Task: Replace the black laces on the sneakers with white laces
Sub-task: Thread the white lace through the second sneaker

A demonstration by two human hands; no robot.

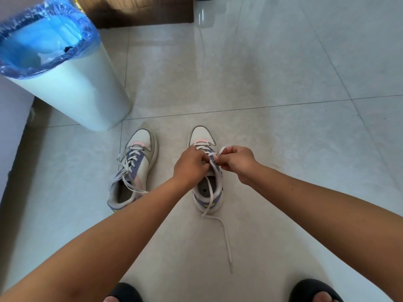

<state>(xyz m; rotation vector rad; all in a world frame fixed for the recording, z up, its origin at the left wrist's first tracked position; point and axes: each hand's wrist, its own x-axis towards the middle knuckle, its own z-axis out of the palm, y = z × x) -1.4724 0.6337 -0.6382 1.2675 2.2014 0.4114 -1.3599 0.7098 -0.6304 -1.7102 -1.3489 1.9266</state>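
Both hands meet over the right-hand white, lilac and pink sneaker [207, 171] on the tiled floor. The right hand [236, 163] pinches the flat white lace [220, 151], whose end points away toward the toe; the left hand [190, 165], fingers curled, grips the eyelet edge just beside it.

The hands [214, 163] hide the right sneaker's [206, 171] middle eyelets, and the picture's edge crops the bin [72, 83].

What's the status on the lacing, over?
Both hands' grip on the white lace at right sneaker: left hand, right hand. Left sneaker laced white, untied. Nothing in the way.
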